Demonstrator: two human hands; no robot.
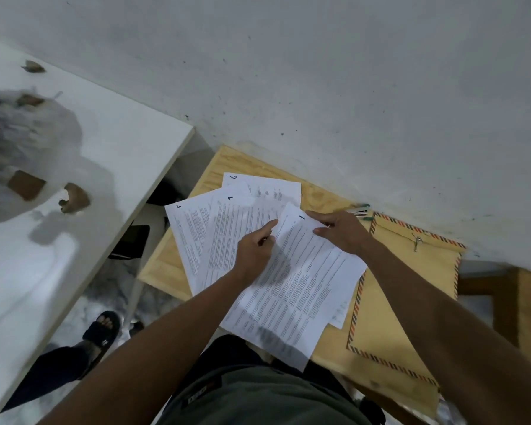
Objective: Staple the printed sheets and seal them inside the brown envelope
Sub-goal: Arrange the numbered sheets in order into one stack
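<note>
White sheets (pixel 288 286) — under both hands

Dim, flat light overall; the white table (pixel 74 167) at left smears with motion blur, wide-angle edges bend, soft shadows under the hands.

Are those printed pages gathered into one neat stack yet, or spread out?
Spread out. The printed sheets lie fanned over the wooden table, numbered corners apart.

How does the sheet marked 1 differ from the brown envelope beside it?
The sheet marked 1 is white and printed; the brown envelope is tan with a striped border. The right hand grips the sheet's top edge; the envelope lies untouched, partly under the papers. Both rest on the wooden table.
</note>
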